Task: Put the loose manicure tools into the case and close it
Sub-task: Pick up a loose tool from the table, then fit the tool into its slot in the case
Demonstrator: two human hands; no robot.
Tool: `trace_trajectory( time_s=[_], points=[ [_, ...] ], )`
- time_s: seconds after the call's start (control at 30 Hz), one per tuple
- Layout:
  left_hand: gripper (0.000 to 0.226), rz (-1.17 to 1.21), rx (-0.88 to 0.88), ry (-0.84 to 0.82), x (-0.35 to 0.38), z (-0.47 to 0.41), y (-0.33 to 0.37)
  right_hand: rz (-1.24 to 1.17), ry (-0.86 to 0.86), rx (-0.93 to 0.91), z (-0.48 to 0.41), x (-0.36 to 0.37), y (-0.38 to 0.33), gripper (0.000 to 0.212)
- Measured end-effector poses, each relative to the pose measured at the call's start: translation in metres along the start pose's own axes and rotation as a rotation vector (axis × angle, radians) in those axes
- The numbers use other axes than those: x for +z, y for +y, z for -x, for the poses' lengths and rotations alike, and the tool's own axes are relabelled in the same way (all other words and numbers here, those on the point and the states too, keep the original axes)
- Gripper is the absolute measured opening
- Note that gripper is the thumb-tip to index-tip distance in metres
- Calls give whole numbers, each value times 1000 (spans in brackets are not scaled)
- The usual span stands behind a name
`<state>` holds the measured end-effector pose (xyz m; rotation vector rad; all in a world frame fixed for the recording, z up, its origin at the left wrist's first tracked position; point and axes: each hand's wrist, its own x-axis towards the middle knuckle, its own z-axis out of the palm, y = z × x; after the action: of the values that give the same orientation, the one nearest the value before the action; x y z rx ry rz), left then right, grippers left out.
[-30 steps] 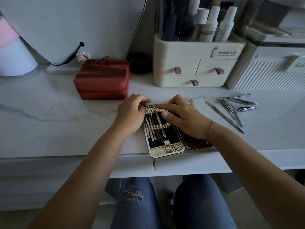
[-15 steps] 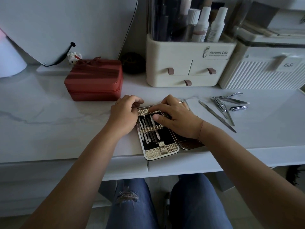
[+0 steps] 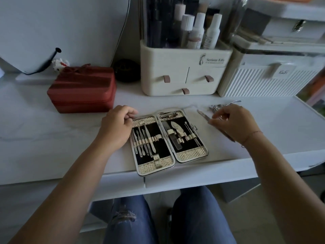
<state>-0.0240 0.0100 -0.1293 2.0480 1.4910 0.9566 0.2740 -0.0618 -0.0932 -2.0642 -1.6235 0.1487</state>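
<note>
The manicure case (image 3: 192, 154) lies open flat near the table's front edge, with gold-textured ends, a black lining and several steel tools strapped in both halves. My left hand (image 3: 116, 127) rests with curled fingers against the case's upper left corner. My right hand (image 3: 233, 120) is to the right of the case, over the loose tools. Its thumb and fingertips are at a long thin file (image 3: 202, 115), which runs under the palm; no firm grip shows. Loose clippers (image 3: 216, 107) lie just behind the fingers, partly hidden and blurred.
A red zipped box (image 3: 82, 88) stands behind my left hand. A cream drawer organiser (image 3: 182, 71) with bottles and a white ribbed box (image 3: 267, 80) line the back. A dark round object (image 3: 126, 69) sits between them. The table's front edge (image 3: 70, 173) is close.
My right hand has left the case and moved right to the loose tools, uncovering the case's right half. My left hand stays at the case's upper left corner.
</note>
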Motion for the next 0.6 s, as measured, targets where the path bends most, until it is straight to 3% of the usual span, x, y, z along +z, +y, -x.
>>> trace_trajectory(
  time_s=[0.37, 0.6],
  points=[
    [30, -11, 9, 11, 2, 1, 0, 53, -140, 85, -3, -2, 9, 11],
    [30, -13, 21, 14, 2, 0, 0, -12, -143, 82, -7, -3, 9, 15]
  ],
)
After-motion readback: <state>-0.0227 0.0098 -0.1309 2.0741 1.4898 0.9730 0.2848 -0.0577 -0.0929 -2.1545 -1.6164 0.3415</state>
